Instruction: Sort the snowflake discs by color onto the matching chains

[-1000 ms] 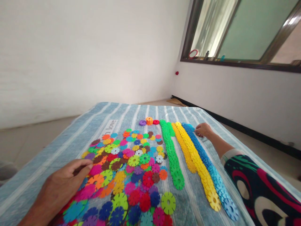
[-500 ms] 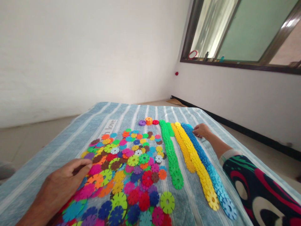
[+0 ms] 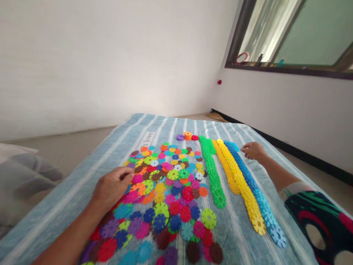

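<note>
Leaning over the striped blue cloth (image 3: 82,176), the person is resting the left hand (image 3: 111,188) palm down on the near left edge of the loose pile of mixed snowflake discs (image 3: 176,191). Its fingers are curling narrow with the tips pressing among the discs, and I cannot tell whether one is pinched. The right hand (image 3: 253,151) is sitting just beside the far end of the blue row (image 3: 257,193), fingers loosely bent, and I cannot tell if it is holding anything either. That row is lying furthest right, next to the yellow row (image 3: 244,186), with the green row (image 3: 213,175) further left. The discs are looking thin, light and stiff, probably slippery lying flat, so pinching one by its notched rim seems the surest hold.
</note>
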The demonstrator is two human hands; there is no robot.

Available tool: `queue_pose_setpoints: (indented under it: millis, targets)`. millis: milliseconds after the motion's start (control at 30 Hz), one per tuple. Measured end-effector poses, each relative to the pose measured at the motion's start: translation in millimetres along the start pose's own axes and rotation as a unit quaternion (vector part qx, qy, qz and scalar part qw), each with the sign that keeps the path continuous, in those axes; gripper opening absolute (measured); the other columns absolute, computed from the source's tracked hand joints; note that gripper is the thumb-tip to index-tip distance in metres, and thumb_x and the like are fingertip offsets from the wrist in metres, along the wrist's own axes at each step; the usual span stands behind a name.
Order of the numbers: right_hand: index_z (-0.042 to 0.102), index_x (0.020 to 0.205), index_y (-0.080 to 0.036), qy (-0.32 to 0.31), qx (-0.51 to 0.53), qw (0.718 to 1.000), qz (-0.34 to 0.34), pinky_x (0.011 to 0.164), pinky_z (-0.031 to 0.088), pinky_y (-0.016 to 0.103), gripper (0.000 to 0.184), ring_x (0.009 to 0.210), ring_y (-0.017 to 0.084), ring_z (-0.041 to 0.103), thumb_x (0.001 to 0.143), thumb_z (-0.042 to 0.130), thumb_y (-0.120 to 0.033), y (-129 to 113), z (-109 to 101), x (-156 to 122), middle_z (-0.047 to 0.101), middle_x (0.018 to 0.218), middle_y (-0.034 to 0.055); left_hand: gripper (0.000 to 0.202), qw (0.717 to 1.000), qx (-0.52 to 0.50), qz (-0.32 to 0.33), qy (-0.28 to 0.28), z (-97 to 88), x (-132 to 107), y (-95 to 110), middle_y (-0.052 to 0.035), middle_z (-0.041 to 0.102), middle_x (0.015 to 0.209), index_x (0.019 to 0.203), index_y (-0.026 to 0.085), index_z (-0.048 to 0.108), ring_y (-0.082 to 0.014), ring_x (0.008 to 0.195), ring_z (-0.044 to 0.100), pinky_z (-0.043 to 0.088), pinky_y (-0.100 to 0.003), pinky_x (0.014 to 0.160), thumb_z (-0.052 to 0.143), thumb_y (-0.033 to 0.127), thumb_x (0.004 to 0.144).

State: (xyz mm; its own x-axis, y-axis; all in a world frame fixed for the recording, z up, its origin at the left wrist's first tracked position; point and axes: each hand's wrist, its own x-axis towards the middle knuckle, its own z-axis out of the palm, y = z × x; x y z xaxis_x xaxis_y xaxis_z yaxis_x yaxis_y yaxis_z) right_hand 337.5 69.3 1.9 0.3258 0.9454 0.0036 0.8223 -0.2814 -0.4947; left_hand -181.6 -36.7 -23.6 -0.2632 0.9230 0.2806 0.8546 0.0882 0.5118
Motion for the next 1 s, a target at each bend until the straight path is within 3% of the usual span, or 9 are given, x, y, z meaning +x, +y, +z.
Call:
queue_pose_setpoints:
  millis: [167, 400, 600, 767, 900, 1000]
  targets:
    - [0.069, 0.084, -0.014, -0.02, 0.004, 0.997, -0.079, 0.051, 0.047, 0.023, 0.02, 0.052, 0.016, 0.063, 0.08, 0.058, -0.029, -26, -13, -52, 0.065, 0.055, 0.0036, 0.027, 0.999, -0.017, 0.024, -0.033, 0.3, -8, 8, -0.0021, 0.074, 0.09, 0.077, 0.022, 0.069, -0.0195, 0.085, 0.066, 0.049, -0.028, 0.081, 0.045, 0.032, 0.071]
    - [0.071, 0.091, -0.016, -0.102, 0.064, 0.958, -0.261, 0.052, 0.045, 0.025, 0.037, 0.054, 0.016, 0.061, 0.078, 0.056, -0.048, -81, 7, -180, 0.066, 0.061, 0.0017, 0.023, 0.999, -0.017, 0.037, -0.029, 5.6, -13, 9, -0.0032, 0.073, 0.087, 0.076, 0.021, 0.07, -0.0194, 0.084, 0.065, 0.048, -0.027, 0.077, 0.047, 0.026, 0.075]
    - [0.071, 0.09, -0.02, -0.182, 0.052, 0.917, -0.35, 0.051, 0.038, 0.021, 0.026, 0.055, 0.012, 0.056, 0.087, 0.051, -0.036, -129, 31, -271, 0.063, 0.062, -0.0015, 0.023, 0.998, -0.021, 0.047, -0.031, 3.8, -15, 12, -0.0043, 0.073, 0.087, 0.076, 0.02, 0.07, -0.019, 0.083, 0.065, 0.047, -0.026, 0.075, 0.047, 0.024, 0.077]
    - [0.069, 0.082, -0.021, -0.225, -0.05, 0.885, -0.405, 0.056, 0.032, 0.022, 0.019, 0.061, 0.011, 0.056, 0.088, 0.051, -0.023, -165, 54, -308, 0.066, 0.069, -0.0007, 0.023, 0.998, -0.026, 0.043, -0.033, 2.7, -17, 13, -0.0041, 0.074, 0.088, 0.077, 0.021, 0.07, -0.0184, 0.084, 0.065, 0.047, -0.026, 0.076, 0.047, 0.021, 0.077]
    - [0.066, 0.083, -0.021, -0.211, -0.165, 0.87, -0.415, 0.057, 0.028, 0.024, 0.014, 0.065, 0.014, 0.059, 0.085, 0.053, -0.022, -184, 71, -317, 0.066, 0.07, 0.0005, 0.023, 0.998, -0.028, 0.029, -0.038, 3.5, -17, 14, -0.0045, 0.074, 0.093, 0.08, 0.021, 0.071, -0.019, 0.087, 0.065, 0.047, -0.026, 0.078, 0.048, 0.022, 0.078]
    - [0.066, 0.094, -0.022, -0.219, -0.202, 0.859, -0.417, 0.061, 0.032, 0.025, 0.016, 0.077, 0.019, 0.064, 0.085, 0.053, -0.025, -193, 80, -319, 0.071, 0.081, 0.0045, 0.023, 0.999, -0.029, 0.018, -0.042, 3.4, -17, 15, -0.0042, 0.074, 0.094, 0.082, 0.022, 0.072, -0.019, 0.088, 0.065, 0.047, -0.026, 0.078, 0.049, 0.022, 0.078]
